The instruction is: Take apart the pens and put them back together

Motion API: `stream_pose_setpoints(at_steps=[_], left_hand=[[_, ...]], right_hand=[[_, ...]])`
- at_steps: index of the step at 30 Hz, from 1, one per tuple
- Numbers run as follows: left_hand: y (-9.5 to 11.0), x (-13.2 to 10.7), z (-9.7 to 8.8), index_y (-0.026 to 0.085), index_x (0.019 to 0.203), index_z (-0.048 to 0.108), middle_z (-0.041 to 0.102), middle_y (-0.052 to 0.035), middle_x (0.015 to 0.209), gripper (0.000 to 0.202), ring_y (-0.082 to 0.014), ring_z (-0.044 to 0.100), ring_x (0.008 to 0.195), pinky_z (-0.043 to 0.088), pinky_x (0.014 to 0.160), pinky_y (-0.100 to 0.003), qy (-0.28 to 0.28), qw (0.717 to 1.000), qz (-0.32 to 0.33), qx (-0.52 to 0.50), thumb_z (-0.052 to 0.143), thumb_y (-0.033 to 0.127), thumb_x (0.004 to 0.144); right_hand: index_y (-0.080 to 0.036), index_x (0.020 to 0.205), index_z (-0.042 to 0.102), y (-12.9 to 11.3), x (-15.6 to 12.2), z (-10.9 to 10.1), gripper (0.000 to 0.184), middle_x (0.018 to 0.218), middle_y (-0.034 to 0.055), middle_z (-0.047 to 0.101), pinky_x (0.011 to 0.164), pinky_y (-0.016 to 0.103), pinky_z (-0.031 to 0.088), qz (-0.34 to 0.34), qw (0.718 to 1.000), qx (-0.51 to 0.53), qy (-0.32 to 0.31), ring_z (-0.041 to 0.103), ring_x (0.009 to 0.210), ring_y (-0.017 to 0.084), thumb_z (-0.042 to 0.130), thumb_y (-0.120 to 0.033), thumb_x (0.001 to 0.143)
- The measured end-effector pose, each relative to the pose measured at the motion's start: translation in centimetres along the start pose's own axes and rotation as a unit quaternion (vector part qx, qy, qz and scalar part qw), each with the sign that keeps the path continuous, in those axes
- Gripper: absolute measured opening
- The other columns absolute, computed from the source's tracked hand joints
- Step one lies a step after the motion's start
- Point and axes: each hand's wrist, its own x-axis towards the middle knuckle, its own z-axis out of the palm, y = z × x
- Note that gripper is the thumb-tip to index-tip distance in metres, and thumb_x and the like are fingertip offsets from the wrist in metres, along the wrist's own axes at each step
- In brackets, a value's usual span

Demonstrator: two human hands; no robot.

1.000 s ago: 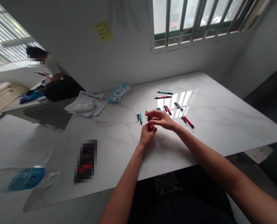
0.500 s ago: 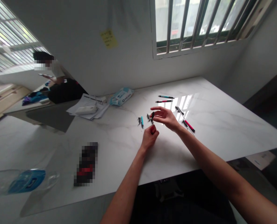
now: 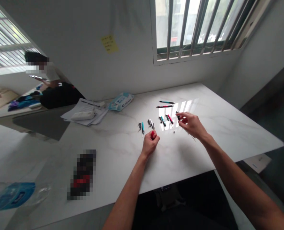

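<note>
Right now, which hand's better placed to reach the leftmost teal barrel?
Likely left hand: nearer the teal barrel, though gripping a red piece; right hand is farther off, pinching a dark piece.

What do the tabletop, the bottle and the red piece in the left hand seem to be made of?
Tabletop: polished stone or a stone-look laminate, I can't tell which; white, with grey veins and sheen. Bottle: probably clear plastic, as its neck is see-through. Red piece: perhaps plastic, from its even colour, though the left hand hides part of it.
</note>
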Motion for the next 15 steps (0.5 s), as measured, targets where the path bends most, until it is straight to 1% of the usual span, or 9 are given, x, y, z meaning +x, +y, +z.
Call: stream_pose_setpoints(at_steps=[3, 5, 7, 9, 11, 15], left_hand=[[0.0, 0.1, 0.1, 0.024, 0.069, 0.029, 0.031, 0.0065, 0.065, 0.036, -0.0099, 0.027, 0.061, 0.024, 0.058, -0.026, 0.001, 1.000, 0.006, 0.006, 0.063, 0.028, 0.077], [-0.1, 0.1, 0.1, 0.024, 0.068, 0.030, 0.031, 0.0065, 0.065, 0.035, -0.0100, 0.027, 0.061, 0.024, 0.058, -0.026, 0.000, 1.000, 0.008, 0.012, 0.063, 0.028, 0.077], [-0.2, 0.1, 0.0, 0.024, 0.068, 0.030, 0.031, 0.0065, 0.065, 0.034, -0.0101, 0.027, 0.061, 0.024, 0.059, -0.026, -0.001, 1.000, 0.008, 0.013, 0.063, 0.028, 0.077], [-0.2, 0.1, -0.2, 0.024, 0.069, 0.030, 0.031, 0.0065, 0.066, 0.034, -0.0101, 0.027, 0.061, 0.025, 0.059, -0.026, 0.001, 1.000, 0.007, 0.011, 0.063, 0.027, 0.076], [-0.2, 0.0, -0.3, 0.024, 0.069, 0.030, 0.032, 0.0064, 0.066, 0.033, -0.0100, 0.028, 0.062, 0.025, 0.059, -0.026, 0.005, 1.000, 0.007, 0.009, 0.063, 0.027, 0.076], [-0.2, 0.0, -0.5, 0.024, 0.069, 0.031, 0.031, 0.0064, 0.066, 0.033, -0.0101, 0.027, 0.062, 0.025, 0.059, -0.026, 0.013, 1.000, 0.007, 0.009, 0.063, 0.026, 0.076]], right_hand=[[-0.021, 0.128, 0.076, 1.0, -2.1, 0.4, 0.041, 0.099, 0.0066, 0.074, 0.077, 0.033, 0.055, 0.044, 0.991, -0.112, -0.056, 0.068, 0.073, 0.017, 0.067, -0.012, 0.089], [-0.021, 0.135, 0.073, 1.0, -3.1, 1.3, 0.048, 0.102, 0.0067, 0.076, 0.077, 0.031, 0.053, 0.077, 0.980, -0.153, -0.100, 0.069, 0.077, 0.017, 0.067, -0.010, 0.088], [-0.020, 0.138, 0.071, 0.5, -3.7, 2.3, 0.050, 0.106, 0.0078, 0.077, 0.079, 0.029, 0.051, 0.095, 0.970, -0.181, -0.130, 0.070, 0.083, 0.018, 0.066, -0.010, 0.090], [-0.018, 0.139, 0.070, 0.1, -3.9, 3.1, 0.049, 0.109, 0.0089, 0.078, 0.082, 0.029, 0.050, 0.103, 0.964, -0.199, -0.143, 0.071, 0.089, 0.020, 0.065, -0.011, 0.091], [-0.018, 0.139, 0.070, 0.0, -3.9, 3.6, 0.048, 0.110, 0.0093, 0.079, 0.083, 0.029, 0.049, 0.111, 0.961, -0.209, -0.143, 0.072, 0.094, 0.022, 0.065, -0.013, 0.092], [-0.020, 0.137, 0.071, 0.5, -3.7, 4.2, 0.047, 0.109, 0.0085, 0.079, 0.083, 0.029, 0.050, 0.112, 0.964, -0.204, -0.130, 0.073, 0.094, 0.023, 0.068, -0.014, 0.091]])
